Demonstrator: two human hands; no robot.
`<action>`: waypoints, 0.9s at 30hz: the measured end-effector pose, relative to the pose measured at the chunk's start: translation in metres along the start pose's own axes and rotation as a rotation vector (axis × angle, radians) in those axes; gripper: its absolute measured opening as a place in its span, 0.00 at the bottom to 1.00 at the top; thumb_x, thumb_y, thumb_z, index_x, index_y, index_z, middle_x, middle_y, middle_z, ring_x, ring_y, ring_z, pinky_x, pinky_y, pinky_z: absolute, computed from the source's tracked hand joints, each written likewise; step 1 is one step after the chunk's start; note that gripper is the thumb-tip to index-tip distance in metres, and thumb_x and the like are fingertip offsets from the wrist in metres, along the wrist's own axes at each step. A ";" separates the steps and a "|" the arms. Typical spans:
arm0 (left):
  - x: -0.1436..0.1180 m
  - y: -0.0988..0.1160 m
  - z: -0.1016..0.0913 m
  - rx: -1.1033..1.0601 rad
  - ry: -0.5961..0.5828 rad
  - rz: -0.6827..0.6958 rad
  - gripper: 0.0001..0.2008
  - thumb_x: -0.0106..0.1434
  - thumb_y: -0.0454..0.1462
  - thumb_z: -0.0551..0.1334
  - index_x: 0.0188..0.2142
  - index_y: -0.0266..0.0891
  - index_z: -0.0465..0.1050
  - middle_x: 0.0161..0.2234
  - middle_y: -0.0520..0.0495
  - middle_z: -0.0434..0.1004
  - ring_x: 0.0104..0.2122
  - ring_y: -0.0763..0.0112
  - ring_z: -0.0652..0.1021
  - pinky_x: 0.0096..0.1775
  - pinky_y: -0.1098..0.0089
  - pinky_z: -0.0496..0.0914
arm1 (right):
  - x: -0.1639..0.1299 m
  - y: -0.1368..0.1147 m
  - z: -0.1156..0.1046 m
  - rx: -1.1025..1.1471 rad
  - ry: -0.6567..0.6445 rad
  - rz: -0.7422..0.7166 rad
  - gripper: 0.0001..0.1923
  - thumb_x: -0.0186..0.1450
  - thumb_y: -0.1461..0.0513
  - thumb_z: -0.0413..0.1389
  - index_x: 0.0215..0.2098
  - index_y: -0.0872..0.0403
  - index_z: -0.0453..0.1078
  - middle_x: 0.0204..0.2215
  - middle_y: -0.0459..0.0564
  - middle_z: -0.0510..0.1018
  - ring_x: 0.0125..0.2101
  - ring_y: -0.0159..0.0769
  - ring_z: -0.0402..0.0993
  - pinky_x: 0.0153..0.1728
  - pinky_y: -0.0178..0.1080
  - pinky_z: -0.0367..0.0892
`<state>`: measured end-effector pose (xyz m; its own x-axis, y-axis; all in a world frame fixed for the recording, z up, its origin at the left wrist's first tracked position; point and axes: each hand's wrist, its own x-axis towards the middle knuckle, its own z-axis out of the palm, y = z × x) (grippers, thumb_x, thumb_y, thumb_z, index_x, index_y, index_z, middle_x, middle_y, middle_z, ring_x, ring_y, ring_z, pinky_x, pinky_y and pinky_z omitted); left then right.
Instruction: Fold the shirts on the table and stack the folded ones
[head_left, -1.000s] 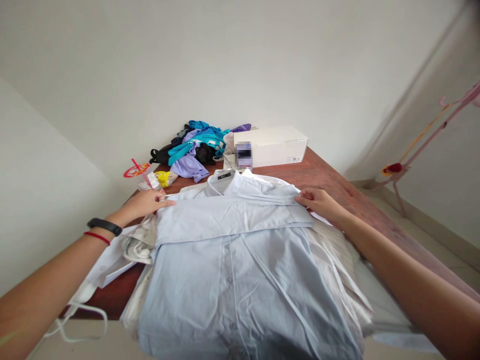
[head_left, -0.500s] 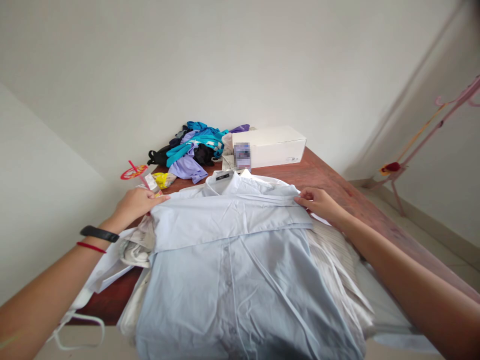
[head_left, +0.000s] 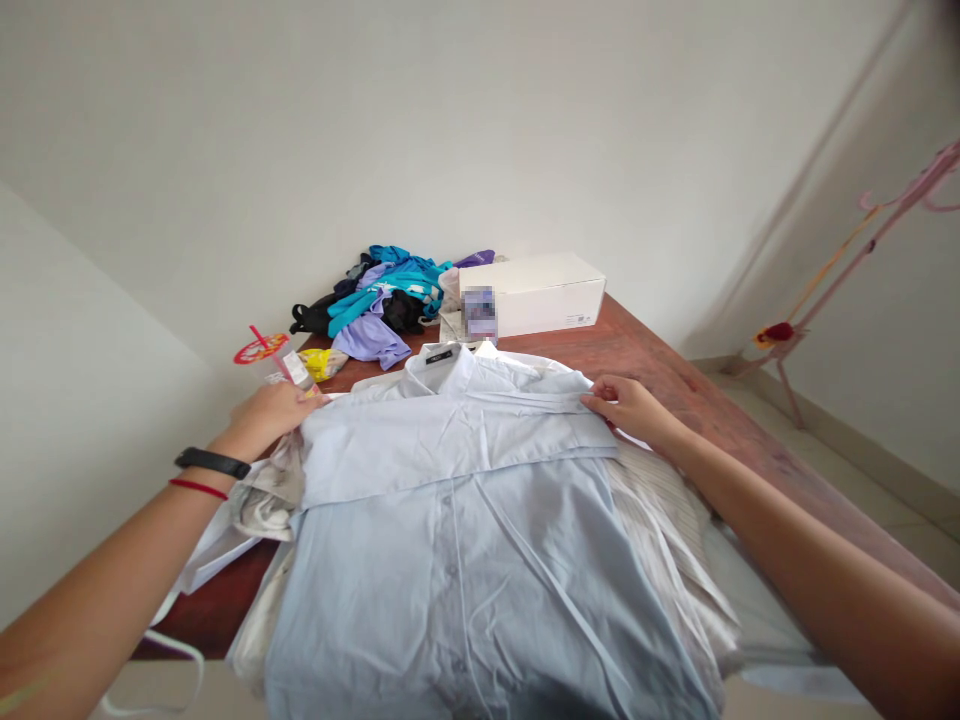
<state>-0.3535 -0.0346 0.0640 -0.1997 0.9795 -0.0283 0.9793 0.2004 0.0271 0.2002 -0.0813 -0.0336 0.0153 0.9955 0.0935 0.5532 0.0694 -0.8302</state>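
Note:
A light blue button-up shirt [head_left: 450,560] lies front up on other garments, its collar at the far end and its sleeves folded flat across the chest. My left hand [head_left: 271,412] is closed at the shirt's left shoulder, fingertips pinching the fabric edge. At the opposite shoulder, my right hand [head_left: 626,405] pinches the folded sleeve between thumb and fingers. Under the shirt, a striped garment [head_left: 667,530] shows along the right side. Crumpled pale cloth [head_left: 266,505] sits beside my left wrist.
Behind the shirt stand a white box [head_left: 540,295] and a heap of blue, purple and black clothes [head_left: 386,300]. A lidded cup with a straw [head_left: 262,355] is close beyond my left hand, near a yellow packet [head_left: 321,364]. A pink rack [head_left: 870,245] stands right of the wooden table [head_left: 660,385].
The view has shifted slightly. My left hand has moved a little back from the cup, showing more of it. Both hands stay at the shirt's shoulders, and the folds look the same.

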 end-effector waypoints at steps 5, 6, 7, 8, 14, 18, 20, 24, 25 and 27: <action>-0.040 0.045 -0.013 0.046 0.183 0.134 0.23 0.73 0.52 0.49 0.39 0.38 0.73 0.41 0.36 0.79 0.44 0.48 0.79 0.44 0.57 0.71 | 0.003 0.004 0.003 -0.044 0.024 0.010 0.12 0.62 0.52 0.58 0.35 0.52 0.71 0.32 0.52 0.82 0.30 0.40 0.76 0.28 0.37 0.66; -0.051 0.061 -0.011 -0.031 0.247 0.263 0.21 0.73 0.51 0.50 0.40 0.38 0.73 0.43 0.38 0.79 0.44 0.52 0.79 0.45 0.58 0.71 | 0.003 0.005 0.004 -0.050 0.038 0.011 0.11 0.62 0.53 0.58 0.36 0.52 0.70 0.33 0.53 0.82 0.31 0.40 0.76 0.30 0.37 0.67; -0.062 0.078 -0.007 -0.116 0.282 0.390 0.20 0.73 0.51 0.51 0.41 0.39 0.73 0.44 0.39 0.79 0.45 0.54 0.79 0.47 0.59 0.72 | 0.003 0.005 0.005 -0.047 0.054 0.016 0.12 0.62 0.53 0.59 0.38 0.51 0.70 0.33 0.52 0.82 0.32 0.41 0.77 0.30 0.37 0.67; -0.073 0.096 0.000 -0.190 0.294 0.489 0.20 0.73 0.51 0.52 0.42 0.40 0.73 0.47 0.41 0.79 0.48 0.55 0.78 0.50 0.59 0.72 | 0.003 0.006 0.006 -0.035 0.067 0.025 0.13 0.62 0.54 0.59 0.41 0.51 0.68 0.33 0.51 0.82 0.31 0.40 0.76 0.30 0.37 0.67; -0.101 0.170 0.069 -0.285 0.123 0.917 0.26 0.74 0.52 0.56 0.65 0.44 0.65 0.71 0.40 0.59 0.69 0.54 0.63 0.67 0.54 0.61 | 0.000 0.011 0.011 0.030 0.045 0.021 0.17 0.65 0.54 0.55 0.49 0.48 0.61 0.30 0.47 0.80 0.30 0.41 0.76 0.30 0.38 0.68; -0.095 0.172 0.107 -0.270 0.101 0.968 0.32 0.75 0.53 0.55 0.73 0.47 0.56 0.76 0.43 0.46 0.74 0.50 0.50 0.70 0.47 0.55 | -0.001 0.014 0.012 -0.006 0.025 -0.010 0.16 0.66 0.53 0.55 0.49 0.48 0.60 0.29 0.44 0.78 0.29 0.40 0.75 0.31 0.39 0.69; -0.093 0.168 0.116 -0.268 0.098 0.984 0.32 0.75 0.54 0.54 0.74 0.50 0.54 0.76 0.44 0.45 0.74 0.49 0.50 0.70 0.46 0.54 | -0.002 0.014 0.012 -0.015 0.014 -0.005 0.16 0.66 0.52 0.55 0.48 0.47 0.60 0.28 0.44 0.77 0.28 0.40 0.75 0.31 0.39 0.69; -0.094 0.162 0.116 -0.279 0.092 1.006 0.34 0.75 0.55 0.54 0.75 0.51 0.51 0.76 0.44 0.42 0.74 0.48 0.48 0.71 0.46 0.53 | -0.002 0.011 0.012 -0.008 -0.010 0.044 0.17 0.65 0.48 0.56 0.45 0.47 0.60 0.28 0.44 0.78 0.27 0.41 0.75 0.29 0.40 0.69; -0.095 0.162 0.115 -0.281 0.090 1.007 0.34 0.75 0.55 0.54 0.75 0.50 0.51 0.76 0.44 0.42 0.74 0.48 0.48 0.71 0.46 0.53 | -0.002 0.010 0.012 -0.009 -0.014 0.060 0.17 0.64 0.48 0.56 0.44 0.47 0.60 0.27 0.44 0.78 0.26 0.41 0.75 0.28 0.39 0.69; -0.097 0.161 0.114 -0.282 0.081 1.004 0.34 0.75 0.56 0.53 0.75 0.50 0.51 0.76 0.45 0.41 0.74 0.49 0.48 0.71 0.46 0.53 | -0.001 0.009 0.012 -0.013 -0.014 0.078 0.18 0.62 0.47 0.57 0.43 0.47 0.60 0.26 0.43 0.77 0.25 0.40 0.73 0.26 0.38 0.67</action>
<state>-0.1730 -0.0995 -0.0424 0.6895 0.6954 0.2026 0.6556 -0.7180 0.2338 0.1954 -0.0804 -0.0475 0.0469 0.9987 0.0207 0.5612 -0.0092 -0.8276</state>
